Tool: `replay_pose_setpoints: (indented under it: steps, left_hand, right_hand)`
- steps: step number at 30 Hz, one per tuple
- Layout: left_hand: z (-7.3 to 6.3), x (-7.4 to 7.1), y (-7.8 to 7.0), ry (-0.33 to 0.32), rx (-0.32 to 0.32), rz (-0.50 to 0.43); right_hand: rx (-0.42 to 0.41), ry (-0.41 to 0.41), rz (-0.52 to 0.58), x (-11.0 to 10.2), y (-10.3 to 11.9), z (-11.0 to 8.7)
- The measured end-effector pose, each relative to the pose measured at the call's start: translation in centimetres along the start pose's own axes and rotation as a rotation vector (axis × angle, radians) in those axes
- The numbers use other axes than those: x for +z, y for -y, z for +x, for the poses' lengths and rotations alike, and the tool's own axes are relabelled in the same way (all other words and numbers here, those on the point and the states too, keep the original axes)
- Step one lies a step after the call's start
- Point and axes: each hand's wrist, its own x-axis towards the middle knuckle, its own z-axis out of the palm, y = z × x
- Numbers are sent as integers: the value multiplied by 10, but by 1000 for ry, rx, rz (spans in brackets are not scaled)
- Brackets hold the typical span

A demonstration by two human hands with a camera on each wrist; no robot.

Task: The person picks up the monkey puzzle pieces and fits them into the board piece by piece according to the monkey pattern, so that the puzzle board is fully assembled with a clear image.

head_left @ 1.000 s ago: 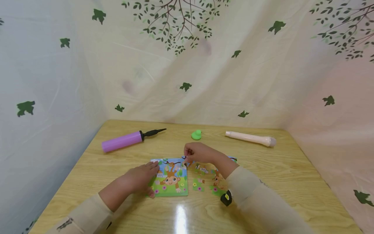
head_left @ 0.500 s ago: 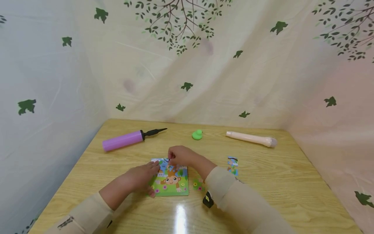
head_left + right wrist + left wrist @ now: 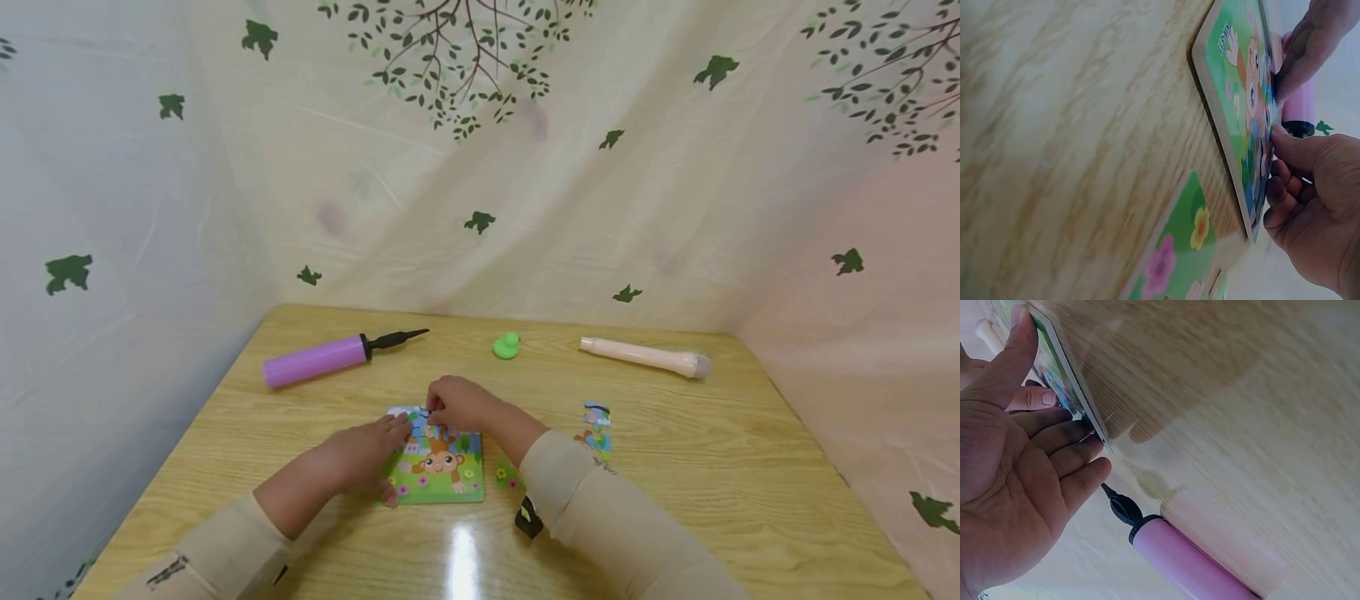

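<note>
A square jigsaw board (image 3: 442, 492) with a monkey picture lies on the table. My left hand (image 3: 352, 458) rests along its left side, the fingers extended onto the upper part and the thumb by the lower edge. Over the top of the board, my right hand (image 3: 468, 408) pinches a small puzzle piece, mostly hidden by the fingers. In the right wrist view the right thumb (image 3: 1300, 150) is down at the board's surface with the other fingers curled. Loose flowered pieces (image 3: 507, 475) lie right of the board, partly behind the right sleeve; more puzzle pieces (image 3: 597, 414) lie farther right.
Behind the board are a purple balloon pump (image 3: 318, 362) with a black nozzle, a green toy duck (image 3: 506, 346) and a pale pink toy microphone (image 3: 645, 355). A patterned cloth (image 3: 375, 208) hangs around the wooden table (image 3: 750, 467).
My right hand has moved left from the loose pieces to the top of the board, carrying a piece, and shifts slightly left there. The left hand stays on the board.
</note>
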Motion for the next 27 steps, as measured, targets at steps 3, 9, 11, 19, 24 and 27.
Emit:
replay_pose_setpoints:
  steps: [3,9,11,19,24,27]
  left_hand:
    - [0,0,0,1,5,3]
    - [0,0,1,4,13,21]
    - [0,-1,1,7,14,23]
    - [0,-5,-1,24,0,44]
    - [-1,-6,-3,30,5,30]
    - [0,-6,-3,33,-1,18]
  right_hand:
    - [3,-2,16,0,1,-1]
    - [-1,-11,23,1,2,-1]
    - [-2,-12,22,1,2,-2]
    - [-17,-13,13,1,1,-1]
    - [-51,-9,-23,1,0,0]
    - [-51,-3,-23,1,-1,0]
